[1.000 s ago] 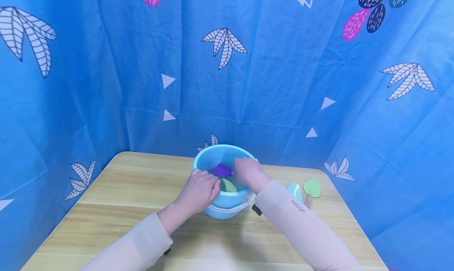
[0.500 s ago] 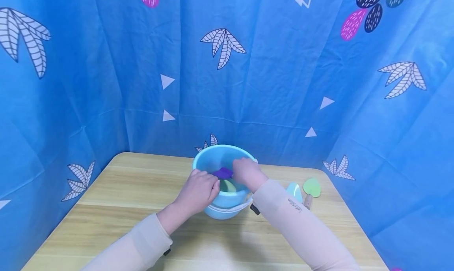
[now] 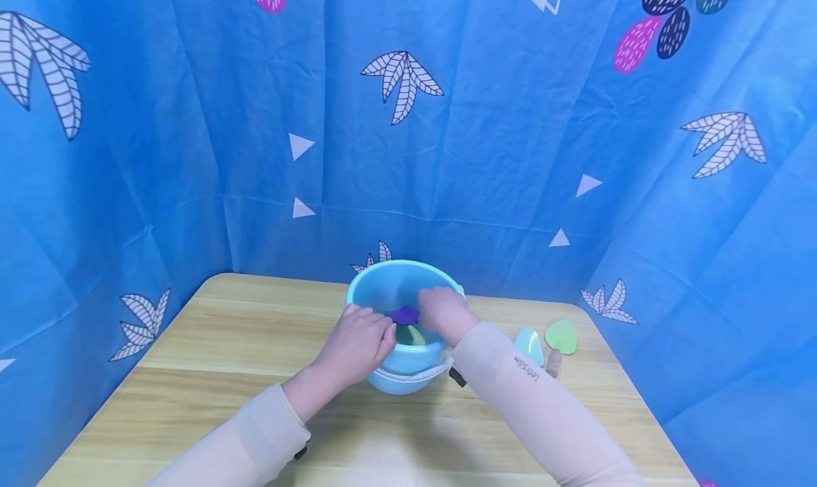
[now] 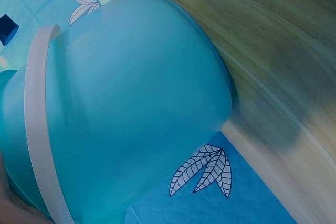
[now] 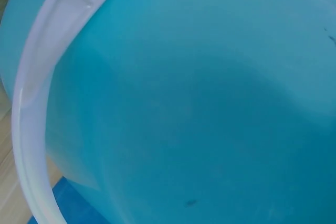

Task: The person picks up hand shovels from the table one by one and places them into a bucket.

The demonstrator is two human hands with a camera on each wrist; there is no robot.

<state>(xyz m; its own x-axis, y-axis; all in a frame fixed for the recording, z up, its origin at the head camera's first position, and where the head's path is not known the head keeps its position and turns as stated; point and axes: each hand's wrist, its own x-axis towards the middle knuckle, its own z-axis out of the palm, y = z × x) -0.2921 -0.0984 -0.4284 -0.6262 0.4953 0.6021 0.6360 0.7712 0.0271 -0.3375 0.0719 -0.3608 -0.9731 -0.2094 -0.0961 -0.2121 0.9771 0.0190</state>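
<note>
A light blue bucket (image 3: 402, 363) stands on the wooden table, its white handle (image 3: 415, 378) hanging down in front. My left hand (image 3: 356, 340) grips the near left part of the rim, thumb outward. Reaching in over the right side, my right hand (image 3: 445, 311) holds a purple toy shovel (image 3: 406, 315), only its blade showing. A pale green piece (image 3: 410, 334) lies inside below it, partly hidden. Both wrist views are filled mostly by the bucket's wall (image 4: 136, 98), with the white handle crossing it. The right hand's fingertips are hidden.
Right of the bucket lie a light blue toy shovel (image 3: 529, 345), partly behind the sleeve, and a green one (image 3: 562, 337) with a brownish handle. A blue patterned curtain (image 3: 498, 147) surrounds the table (image 3: 255, 331) at the back and sides.
The purple shovel has sunk lower into the bucket and less of its blade shows. My right hand has dipped slightly; the left hand keeps its hold on the rim.
</note>
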